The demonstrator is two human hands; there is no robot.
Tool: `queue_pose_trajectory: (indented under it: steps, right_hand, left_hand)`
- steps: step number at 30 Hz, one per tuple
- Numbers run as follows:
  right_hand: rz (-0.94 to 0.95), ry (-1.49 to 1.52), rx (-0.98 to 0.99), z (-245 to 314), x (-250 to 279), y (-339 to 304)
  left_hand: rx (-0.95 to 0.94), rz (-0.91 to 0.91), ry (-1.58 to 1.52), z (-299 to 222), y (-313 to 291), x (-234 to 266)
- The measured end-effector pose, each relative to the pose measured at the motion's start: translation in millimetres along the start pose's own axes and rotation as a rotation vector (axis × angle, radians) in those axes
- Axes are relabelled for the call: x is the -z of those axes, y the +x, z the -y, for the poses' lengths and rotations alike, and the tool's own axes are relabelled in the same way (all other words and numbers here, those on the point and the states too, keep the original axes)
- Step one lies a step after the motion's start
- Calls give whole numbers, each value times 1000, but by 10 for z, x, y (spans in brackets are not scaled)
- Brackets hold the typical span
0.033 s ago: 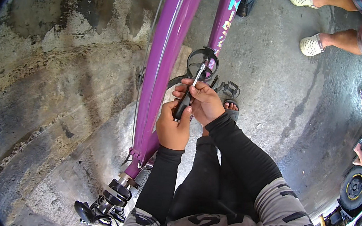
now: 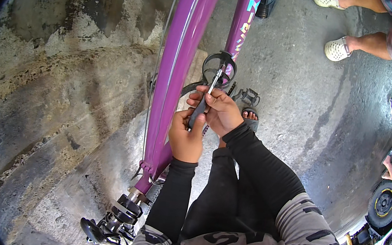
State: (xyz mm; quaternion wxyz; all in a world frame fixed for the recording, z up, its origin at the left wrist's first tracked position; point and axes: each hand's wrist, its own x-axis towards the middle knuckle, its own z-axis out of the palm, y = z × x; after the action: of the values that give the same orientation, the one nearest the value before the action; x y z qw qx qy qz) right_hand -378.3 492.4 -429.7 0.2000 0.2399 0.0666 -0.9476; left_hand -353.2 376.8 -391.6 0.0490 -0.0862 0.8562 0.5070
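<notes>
My left hand (image 2: 186,140) is closed around the black handle of a screwdriver (image 2: 198,113). My right hand (image 2: 224,111) pinches the same tool higher up, where the handle meets its bright metal shaft. The shaft slants up and away into a black bottle cage (image 2: 221,56) on a purple bicycle frame (image 2: 184,51). Its tip ends inside the cage, beside the frame's other purple tube (image 2: 237,34); what it touches there is too small to make out.
A pedal (image 2: 250,97) sticks out right of the cage, close to a sandalled foot (image 2: 251,117). The handlebar end (image 2: 119,216) lies lower left. Another person's pale clogs (image 2: 338,48) stand upper right. A black wheel (image 2: 384,203) is at far right, a stained wall (image 2: 63,80) at left.
The screwdriver handle has turned slightly, now showing a greyer face. My left hand has shifted a little with it. My right hand stays almost in place.
</notes>
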Motion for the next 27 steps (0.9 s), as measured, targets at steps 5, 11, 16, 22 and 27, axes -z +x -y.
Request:
queue_pose_trajectory:
  steps: [5,11,16,22,27]
  right_hand:
    - [-13,-42,-5,74,38,28]
    - [-25,-40,0,101,31,30]
    - [-1,-57,15,95,78,61]
    - [-8,-46,5,73,59,69]
    - [-13,-31,0,120,73,77]
  left_hand:
    - [1206,372,-1361,-147,189,200]
    - [792,169,-862,-99,97,83]
    - [1084,116,-953,-465,140,63]
    - [292,46,-27,-109,-2,-27]
    - [567,-31,-380,-560,113,-75]
